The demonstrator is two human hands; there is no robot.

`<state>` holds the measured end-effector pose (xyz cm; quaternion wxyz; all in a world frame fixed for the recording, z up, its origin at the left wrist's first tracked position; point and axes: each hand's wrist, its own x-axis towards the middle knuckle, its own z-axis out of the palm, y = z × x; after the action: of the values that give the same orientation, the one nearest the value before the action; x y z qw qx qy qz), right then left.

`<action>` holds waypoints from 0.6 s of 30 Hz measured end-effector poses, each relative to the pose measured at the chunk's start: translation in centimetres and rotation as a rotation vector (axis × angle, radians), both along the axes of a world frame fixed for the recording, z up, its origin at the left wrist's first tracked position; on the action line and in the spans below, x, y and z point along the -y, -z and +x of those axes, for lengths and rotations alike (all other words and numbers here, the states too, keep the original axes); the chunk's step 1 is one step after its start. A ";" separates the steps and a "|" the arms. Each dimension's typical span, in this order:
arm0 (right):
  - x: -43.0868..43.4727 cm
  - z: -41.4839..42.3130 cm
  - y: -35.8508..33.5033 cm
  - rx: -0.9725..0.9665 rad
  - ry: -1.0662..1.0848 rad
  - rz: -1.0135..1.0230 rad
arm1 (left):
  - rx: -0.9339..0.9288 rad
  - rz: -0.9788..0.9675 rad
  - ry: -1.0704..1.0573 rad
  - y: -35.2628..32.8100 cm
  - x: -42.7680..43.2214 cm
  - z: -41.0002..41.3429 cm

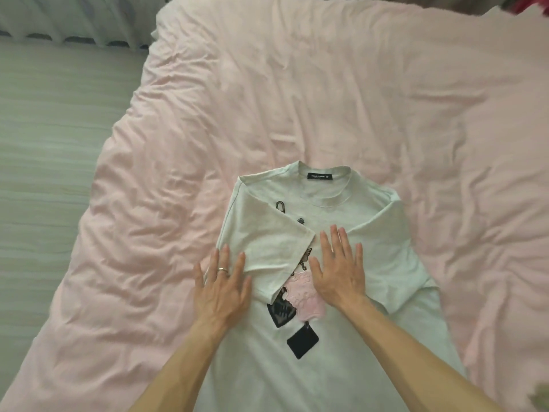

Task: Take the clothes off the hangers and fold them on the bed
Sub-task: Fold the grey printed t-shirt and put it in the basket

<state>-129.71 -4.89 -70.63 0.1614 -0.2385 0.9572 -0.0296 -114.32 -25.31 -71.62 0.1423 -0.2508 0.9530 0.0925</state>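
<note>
White T-shirt [297, 391] laid face up on pink bed cover [297, 99] beneath both hands, sleeves folded inward, black-and-pink print [303, 298] between hands, black neck label [319, 176] beyond them. Left hand [221, 288], right hand [338, 272]: flat, fingers straight, pressing fabric

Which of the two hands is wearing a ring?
The left hand. It has a ring on one finger, while the right hand has bare fingers. Both lie flat on the white T-shirt.
</note>
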 end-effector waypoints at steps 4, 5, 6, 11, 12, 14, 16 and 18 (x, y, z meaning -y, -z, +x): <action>-2.4 -3.1 -2.8 -0.043 0.086 -0.143 | -0.013 0.002 0.055 -2.5 -0.1 -3.9; -3.0 -3.7 -3.1 -0.038 0.113 -0.148 | -0.002 0.005 0.066 -2.9 -0.1 -4.6; -4.0 -4.7 -3.3 -0.044 0.147 -0.142 | 0.006 0.002 0.090 -3.5 -0.2 -6.0; -7.6 -6.9 -1.9 0.182 0.170 0.123 | 0.146 0.071 0.196 -3.6 -1.2 -9.4; -8.1 -7.1 -1.5 0.241 0.176 0.153 | 0.199 0.090 0.196 -3.2 -1.4 -9.5; -9.3 -7.8 -0.5 0.327 0.213 0.200 | 0.294 0.118 0.136 -2.3 -1.6 -9.2; -10.5 -8.7 0.4 0.384 0.254 0.242 | 0.341 0.110 0.055 -1.6 -1.6 -8.5; -11.1 -9.3 0.7 0.340 0.242 0.239 | 0.366 0.077 0.013 -1.4 -1.9 -8.5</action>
<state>-139.05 6.21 -71.28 0.3427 -0.0928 0.9345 0.0252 -122.79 -23.41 -70.18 0.3235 -0.2515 0.9086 0.0806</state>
